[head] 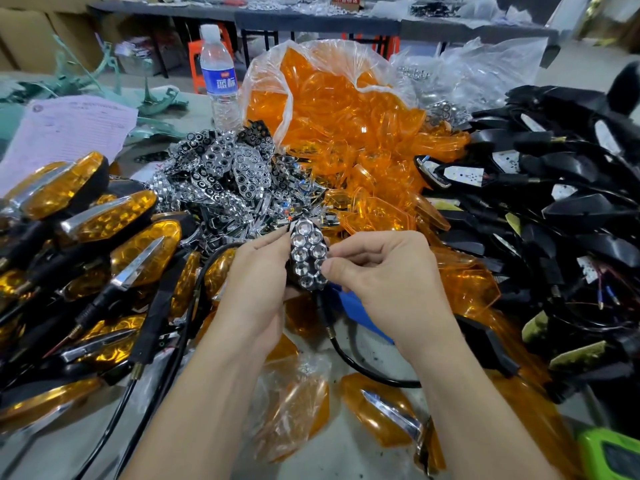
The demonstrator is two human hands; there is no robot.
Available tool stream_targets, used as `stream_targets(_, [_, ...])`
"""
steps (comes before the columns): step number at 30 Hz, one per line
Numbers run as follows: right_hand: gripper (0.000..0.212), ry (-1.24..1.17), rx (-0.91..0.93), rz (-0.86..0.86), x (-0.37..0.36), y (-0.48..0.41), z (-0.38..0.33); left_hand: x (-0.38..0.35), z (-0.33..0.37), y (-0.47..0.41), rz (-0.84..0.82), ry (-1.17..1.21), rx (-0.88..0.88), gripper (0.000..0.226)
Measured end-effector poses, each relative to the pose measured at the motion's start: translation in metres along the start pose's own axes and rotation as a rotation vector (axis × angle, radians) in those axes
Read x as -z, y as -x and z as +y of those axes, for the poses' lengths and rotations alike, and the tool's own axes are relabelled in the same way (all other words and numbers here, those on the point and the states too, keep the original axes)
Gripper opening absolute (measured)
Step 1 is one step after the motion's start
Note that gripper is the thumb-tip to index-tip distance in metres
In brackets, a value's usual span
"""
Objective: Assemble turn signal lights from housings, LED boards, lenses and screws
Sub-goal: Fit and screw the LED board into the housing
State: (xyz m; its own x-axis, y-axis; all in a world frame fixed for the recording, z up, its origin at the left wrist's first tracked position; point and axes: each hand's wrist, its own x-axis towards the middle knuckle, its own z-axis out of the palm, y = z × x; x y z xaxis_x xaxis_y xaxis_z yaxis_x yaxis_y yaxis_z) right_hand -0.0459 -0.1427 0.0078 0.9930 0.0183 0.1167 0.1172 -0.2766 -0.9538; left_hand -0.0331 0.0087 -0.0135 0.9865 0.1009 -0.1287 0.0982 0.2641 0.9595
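A black housing with a chrome honeycomb reflector (307,255) set into it is held upright at the centre of the head view. My left hand (254,275) grips it from the left and behind. My right hand (375,265) pinches the reflector's right edge with thumb and fingers. A black cable (349,355) hangs from the housing's bottom. Loose chrome reflectors (228,174) are heaped behind the hands. Orange lenses (346,126) spill from a clear bag at the back. Black housings with LED boards (540,209) pile up on the right.
Finished orange-lensed lights (104,223) are stacked on the left. A water bottle (219,77) stands at the back next to a pink paper sheet (69,133). Another finished light (384,410) lies near the front, a green object (609,455) at the bottom right corner.
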Motion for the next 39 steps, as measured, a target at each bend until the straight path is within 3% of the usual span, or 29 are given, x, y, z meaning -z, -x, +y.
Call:
stream_targets(9, [0.018,0.189,0.038,0.171,-0.007,0.005,0.001,-0.001,-0.001,0.002,-0.005,0.055,0.036,0.051])
stream_targets(15, [0.019,0.24,0.042,0.203,-0.006,0.004,0.002,-0.001,-0.002,0.005,0.032,-0.026,-0.032,0.025])
stream_targets(21, [0.012,0.376,0.095,0.22,-0.009,0.007,0.002,-0.003,0.002,0.006,0.006,-0.006,-0.045,0.04])
stream_targets(23, [0.012,0.336,0.103,0.236,-0.01,0.007,0.003,-0.002,0.002,0.004,0.009,0.01,-0.067,0.039])
stream_targets(26, [0.013,0.207,0.065,0.197,-0.005,0.002,0.006,0.0,0.002,0.002,-0.022,0.037,-0.109,0.019])
stream_targets(30, [0.011,0.045,0.036,0.021,-0.003,-0.001,0.009,0.001,0.003,0.004,-0.065,0.029,-0.154,0.03])
stream_targets(33, [0.017,-0.001,0.047,-0.046,-0.008,0.0,0.009,0.001,0.003,0.004,-0.043,-0.02,-0.22,0.023])
stream_targets(36, [0.032,-0.063,0.027,-0.054,-0.011,-0.002,0.01,0.002,0.001,0.007,-0.044,-0.068,-0.28,0.024])
stream_targets(39, [0.028,-0.141,0.017,0.005,-0.01,-0.003,0.014,0.001,0.005,0.007,-0.091,-0.046,-0.238,0.028])
